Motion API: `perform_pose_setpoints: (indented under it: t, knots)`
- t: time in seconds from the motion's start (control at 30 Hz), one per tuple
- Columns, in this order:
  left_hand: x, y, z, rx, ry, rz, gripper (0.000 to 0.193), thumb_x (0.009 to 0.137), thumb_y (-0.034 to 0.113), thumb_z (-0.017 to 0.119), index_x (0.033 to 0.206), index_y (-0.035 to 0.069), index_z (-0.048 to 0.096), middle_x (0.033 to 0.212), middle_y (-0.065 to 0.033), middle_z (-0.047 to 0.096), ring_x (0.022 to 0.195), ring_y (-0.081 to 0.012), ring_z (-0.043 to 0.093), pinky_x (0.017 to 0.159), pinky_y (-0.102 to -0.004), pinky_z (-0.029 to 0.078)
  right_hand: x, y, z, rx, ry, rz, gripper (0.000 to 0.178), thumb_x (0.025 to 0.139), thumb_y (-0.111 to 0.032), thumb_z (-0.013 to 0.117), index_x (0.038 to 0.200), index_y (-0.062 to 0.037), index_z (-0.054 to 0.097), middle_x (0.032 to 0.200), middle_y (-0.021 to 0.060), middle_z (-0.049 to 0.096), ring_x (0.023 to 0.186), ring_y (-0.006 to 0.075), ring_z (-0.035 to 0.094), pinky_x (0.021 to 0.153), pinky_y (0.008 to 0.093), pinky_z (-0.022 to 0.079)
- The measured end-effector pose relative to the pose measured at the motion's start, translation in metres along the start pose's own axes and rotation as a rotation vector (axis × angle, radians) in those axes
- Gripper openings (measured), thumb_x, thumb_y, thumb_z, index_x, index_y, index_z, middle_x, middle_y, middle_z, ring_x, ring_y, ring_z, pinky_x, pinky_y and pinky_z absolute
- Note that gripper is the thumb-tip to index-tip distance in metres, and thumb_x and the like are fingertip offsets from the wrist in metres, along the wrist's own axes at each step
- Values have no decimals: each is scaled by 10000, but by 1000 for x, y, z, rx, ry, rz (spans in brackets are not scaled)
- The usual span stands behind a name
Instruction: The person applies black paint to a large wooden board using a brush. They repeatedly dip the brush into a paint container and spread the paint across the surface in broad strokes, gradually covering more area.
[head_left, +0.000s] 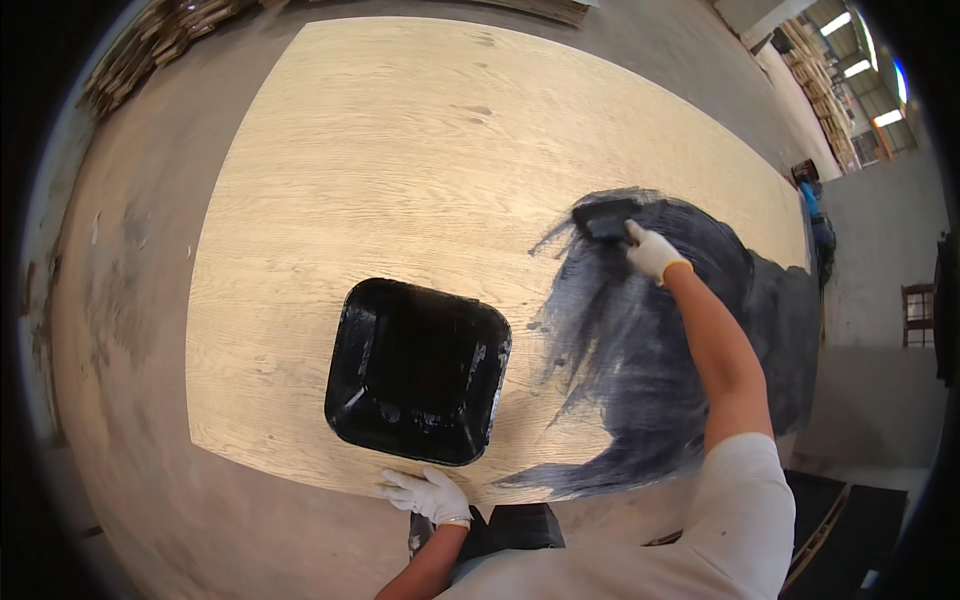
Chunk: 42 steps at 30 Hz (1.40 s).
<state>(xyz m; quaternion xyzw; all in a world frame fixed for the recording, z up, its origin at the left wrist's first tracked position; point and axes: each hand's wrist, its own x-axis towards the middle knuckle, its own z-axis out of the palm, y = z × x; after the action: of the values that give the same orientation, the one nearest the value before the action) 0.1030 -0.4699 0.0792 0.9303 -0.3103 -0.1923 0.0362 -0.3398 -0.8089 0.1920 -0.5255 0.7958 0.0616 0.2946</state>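
A large pale wood-grained panel [400, 200] lies in front of me, its right part smeared with wet-looking black coating [650, 400]. My right hand [655, 252], in a white glove with a yellow cuff, is closed on a dark, flat applicator [603, 218]. The applicator presses on the far edge of the black area; its exact kind is hard to make out. At the panel's near edge my gloved left hand [430, 495] rests with its fingers stretched out, holding nothing. Just beyond it, a square black tub [345, 400] with rounded corners sits on the panel, dark inside.
Grey concrete floor [130, 300] surrounds the panel. Stacked boards [165, 40] stand at the far left, with more stacks [820, 90] at the far right. Beyond the panel's right edge is a grey wall [880, 270]. Dark panels [860, 540] lie at the lower right.
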Motion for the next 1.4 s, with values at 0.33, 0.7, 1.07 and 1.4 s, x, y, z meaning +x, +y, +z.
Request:
perform_pose_setpoints:
  t: [0.33, 0.7, 1.07, 1.4]
  knots:
    - [0, 6, 12, 63, 100, 63, 858, 1022, 415, 488, 1661, 2, 92, 1659, -399, 115, 1426, -573, 314, 1180, -603, 279, 48, 89, 4, 14, 235, 69, 528, 998, -253, 558, 1503, -101, 523, 1220, 262, 707, 1154, 428, 676, 972, 475, 531]
    - [-8, 17, 10, 181, 175, -25, 821, 1001, 381, 458, 1672, 47, 125, 1684, -341, 140, 1376, -521, 414, 1115, -557, 410, -51, 9, 58, -197, 87, -176, 568, 989, -106, 458, 1551, -183, 464, 1158, 211, 750, 1010, 361, 754, 864, 487, 581]
    - [4, 11, 8, 199, 174, 2, 840, 991, 441, 440, 1668, 55, 126, 1668, -359, 150, 1303, -549, 469, 1061, -573, 456, -227, -34, 161, -77, -166, -175, 766, 935, -59, 522, 1641, -240, 288, 1013, 202, 749, 881, 373, 747, 768, 508, 584]
    - [18, -19, -14, 156, -346, 98, 1116, 938, 507, 610, 1658, 94, -136, 1663, -402, -114, 1448, -611, 337, 1109, -611, 418, -311, 113, 212, 265, 245, 595, 537, 998, -207, 449, 1516, -64, 456, 1260, 269, 693, 1152, 424, 687, 960, 519, 539]
